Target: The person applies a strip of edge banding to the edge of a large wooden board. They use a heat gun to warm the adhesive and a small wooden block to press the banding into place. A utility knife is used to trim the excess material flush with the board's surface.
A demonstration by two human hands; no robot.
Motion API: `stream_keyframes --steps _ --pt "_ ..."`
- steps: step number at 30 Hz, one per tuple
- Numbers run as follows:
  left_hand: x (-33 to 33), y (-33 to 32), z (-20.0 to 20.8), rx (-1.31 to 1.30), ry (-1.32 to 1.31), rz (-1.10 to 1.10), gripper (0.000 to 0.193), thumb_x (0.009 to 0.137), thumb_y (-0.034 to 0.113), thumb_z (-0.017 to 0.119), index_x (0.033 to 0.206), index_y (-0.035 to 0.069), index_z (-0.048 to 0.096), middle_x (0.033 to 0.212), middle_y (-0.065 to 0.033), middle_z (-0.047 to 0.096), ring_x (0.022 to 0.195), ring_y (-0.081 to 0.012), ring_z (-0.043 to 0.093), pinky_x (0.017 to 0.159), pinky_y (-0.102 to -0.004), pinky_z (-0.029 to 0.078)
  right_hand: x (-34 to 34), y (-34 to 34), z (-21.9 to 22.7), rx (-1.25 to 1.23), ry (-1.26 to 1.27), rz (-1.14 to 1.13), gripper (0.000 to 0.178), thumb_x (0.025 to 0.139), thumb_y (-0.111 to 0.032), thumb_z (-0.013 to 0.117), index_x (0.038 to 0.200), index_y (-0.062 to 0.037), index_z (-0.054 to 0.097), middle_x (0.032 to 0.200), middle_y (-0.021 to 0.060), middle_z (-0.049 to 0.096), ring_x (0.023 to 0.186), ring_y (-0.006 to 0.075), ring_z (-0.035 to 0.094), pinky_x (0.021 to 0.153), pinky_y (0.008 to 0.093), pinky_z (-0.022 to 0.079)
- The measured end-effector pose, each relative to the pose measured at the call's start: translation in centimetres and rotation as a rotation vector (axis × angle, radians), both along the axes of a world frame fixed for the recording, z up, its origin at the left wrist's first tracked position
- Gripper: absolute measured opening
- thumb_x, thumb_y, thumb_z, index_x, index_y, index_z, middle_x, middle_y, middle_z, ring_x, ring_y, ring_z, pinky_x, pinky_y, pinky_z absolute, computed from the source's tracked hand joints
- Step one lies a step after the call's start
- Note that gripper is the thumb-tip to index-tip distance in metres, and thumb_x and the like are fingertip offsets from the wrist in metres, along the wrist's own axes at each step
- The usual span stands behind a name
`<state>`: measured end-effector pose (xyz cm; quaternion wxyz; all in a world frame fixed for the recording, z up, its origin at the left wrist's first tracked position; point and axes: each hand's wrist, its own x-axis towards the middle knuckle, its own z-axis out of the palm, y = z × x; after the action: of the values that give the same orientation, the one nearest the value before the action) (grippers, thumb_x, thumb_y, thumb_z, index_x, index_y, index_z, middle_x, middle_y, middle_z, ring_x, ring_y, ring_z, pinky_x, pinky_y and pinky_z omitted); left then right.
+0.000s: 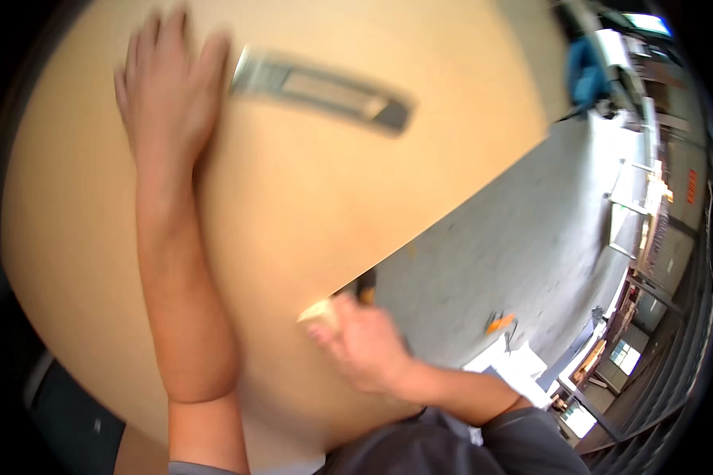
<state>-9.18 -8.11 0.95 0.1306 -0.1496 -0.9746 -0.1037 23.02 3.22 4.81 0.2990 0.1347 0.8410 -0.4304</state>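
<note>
A large tan board (pixel 309 206) spreads under both my arms, with its straight edge running off toward the far right. My left hand (pixel 170 95) lies flat on its far left part, fingers stretched out and holding nothing. Beside that hand is a blurred grey-green flat strip (pixel 317 89) with a pale middle and a dark end; its kind is unclear. My right hand (pixel 364 340) is closed around a small pale yellowish block (pixel 319 315) at the board's near right edge. Blur hides whether the block is wood or sandpaper.
Just past the board's edge, by my right hand, a black and yellow object (pixel 366 286) partly shows. On the grey concrete floor (pixel 483 245) lies an orange and black item (pixel 499 322) near white sheets (pixel 507 360). Metal frames (pixel 630 206) and shelving stand at the far right.
</note>
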Motion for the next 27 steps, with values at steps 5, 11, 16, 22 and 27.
stream_keyframes --steps 5,11,16,22,27 --pt "2.9 0.8 -1.7 0.066 -0.037 0.124 0.062 0.097 0.042 0.056 0.15 0.011 0.046 0.162 -0.014 0.036 0.152 -0.0314 0.028 0.125 -0.0516 0.018 0.3 2.3 -2.1 -0.146 0.098 -0.017 0.047 0.103 -0.045 0.053 0.103 0.0025 0.047 0.074 0.0283 0.063 0.069 0.0479 0.064 0.064 0.0545 0.051" --pt "3.5 -1.6 1.6 0.089 -0.121 -0.04 0.063 0.098 0.039 0.055 0.151 0.008 0.043 0.163 -0.015 0.033 0.154 -0.0304 0.024 0.125 -0.051 0.015 -2.9 16.5 7.2 -0.086 0.192 -0.573 0.036 0.093 -0.009 0.052 0.123 -0.0009 0.034 0.094 0.0189 0.065 0.076 0.031 0.069 0.063 0.0433 0.056" --pt "11.6 -8.7 -0.1 -0.041 -0.184 0.147 0.064 0.098 0.035 0.053 0.153 0.006 0.039 0.163 -0.0154 0.032 0.154 -0.0323 0.022 0.125 -0.0503 0.015 -19.6 30.2 2.2 0.721 0.699 -0.26 0.044 0.097 -0.023 0.061 0.134 -0.002 0.053 0.125 0.0279 0.056 0.118 0.0464 0.055 0.1 0.0512 0.047" --pt "14.2 -9.4 1.0 -0.04 -0.128 0.15 0.063 0.097 0.033 0.053 0.153 0.005 0.04 0.162 -0.0165 0.034 0.153 -0.0335 0.025 0.125 -0.0501 0.017 -27.6 26.1 -0.3 0.884 1.024 -0.115 0.044 0.094 -0.022 0.066 0.132 -0.0017 0.056 0.134 0.0216 0.056 0.124 0.041 0.053 0.103 0.0503 0.046" --pt "14.6 -10.7 0.3 -0.021 -0.104 0.164 0.062 0.096 0.036 0.054 0.15 0.005 0.044 0.16 -0.0169 0.037 0.151 -0.034 0.029 0.124 -0.0497 0.02 -20.2 9.2 -1.8 0.508 1.02 0.248 0.041 0.089 -0.023 0.071 0.121 0.0002 0.061 0.136 0.0204 0.058 0.126 0.04 0.053 0.103 0.0505 0.045"
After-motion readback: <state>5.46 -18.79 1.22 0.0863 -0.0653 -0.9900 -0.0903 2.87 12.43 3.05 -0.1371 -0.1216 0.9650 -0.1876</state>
